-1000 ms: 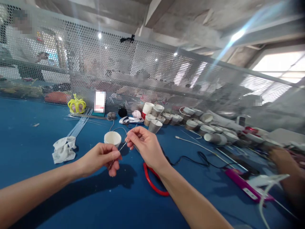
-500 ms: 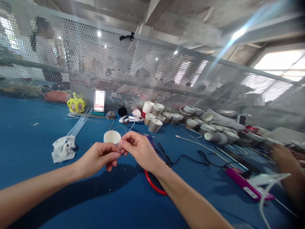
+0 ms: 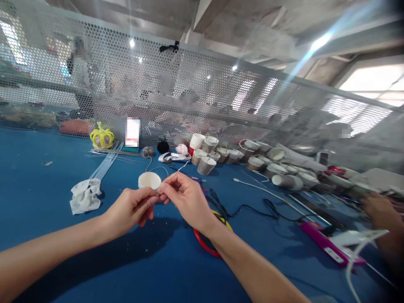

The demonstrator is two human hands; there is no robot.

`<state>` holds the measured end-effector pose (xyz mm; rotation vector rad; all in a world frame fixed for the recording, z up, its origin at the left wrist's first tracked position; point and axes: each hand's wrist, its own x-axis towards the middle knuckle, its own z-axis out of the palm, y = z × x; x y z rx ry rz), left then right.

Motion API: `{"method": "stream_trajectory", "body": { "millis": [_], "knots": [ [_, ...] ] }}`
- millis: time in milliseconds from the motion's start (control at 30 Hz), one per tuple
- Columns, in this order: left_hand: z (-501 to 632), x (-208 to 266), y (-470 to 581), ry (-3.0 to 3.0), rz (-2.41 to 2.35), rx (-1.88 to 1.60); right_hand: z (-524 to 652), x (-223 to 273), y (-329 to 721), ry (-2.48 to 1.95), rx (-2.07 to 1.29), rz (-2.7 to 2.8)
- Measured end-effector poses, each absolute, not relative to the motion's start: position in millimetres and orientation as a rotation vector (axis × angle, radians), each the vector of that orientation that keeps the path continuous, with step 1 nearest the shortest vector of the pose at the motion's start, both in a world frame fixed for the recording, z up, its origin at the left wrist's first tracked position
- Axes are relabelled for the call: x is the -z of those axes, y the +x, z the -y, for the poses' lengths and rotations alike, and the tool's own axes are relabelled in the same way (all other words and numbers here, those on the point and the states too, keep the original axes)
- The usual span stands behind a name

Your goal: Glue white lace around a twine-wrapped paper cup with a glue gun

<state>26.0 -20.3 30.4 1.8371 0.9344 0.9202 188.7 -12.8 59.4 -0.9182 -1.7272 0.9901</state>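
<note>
My left hand [image 3: 135, 206] and my right hand [image 3: 186, 200] meet above the blue table, thumbs and forefingers pinched. Between them runs a thin strand, mostly covered by the fingers. Its free end, a thin twisted strand [image 3: 184, 166], sticks up beyond my right hand; whether it is yarn or wire I cannot tell. Just behind the fingertips stands a white paper cup [image 3: 149, 180]. Grey yarn [image 3: 150, 162] trails from a small grey ball [image 3: 147, 151] toward the cup. Under my right wrist lies a tool with a red and yellow looped handle [image 3: 206, 247], partly hidden.
Crumpled white material [image 3: 85, 197] and clear strips [image 3: 107, 162] lie left. A yellow crown-like piece [image 3: 102, 136] and a phone [image 3: 132, 132] stand by the mesh screen [image 3: 214, 92]. Wrapped cups [image 3: 206, 166], black cable [image 3: 255, 209] and a purple power strip [image 3: 330, 244] lie right, near another person's hand [image 3: 378, 208].
The strand's free end looks more tightly twisted and leans further right. My hands stay close together, almost in place. The tool's yellow part now shows beside my right wrist.
</note>
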Motion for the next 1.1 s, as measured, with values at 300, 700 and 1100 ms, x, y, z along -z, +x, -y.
{"method": "stream_trajectory", "body": {
  "millis": [300,700,1100],
  "knots": [
    [21,-33,27,1.774,-0.932,-0.894,18,-53,184,-0.92,-0.852,1.715],
    [11,-30,26,1.565,-0.794,-0.819,8,-68,195,-0.987,-0.947,1.649],
    [19,-40,24,1.927,-0.956,-0.769,7,-64,190,-1.01,-0.993,1.647]
  ]
}}
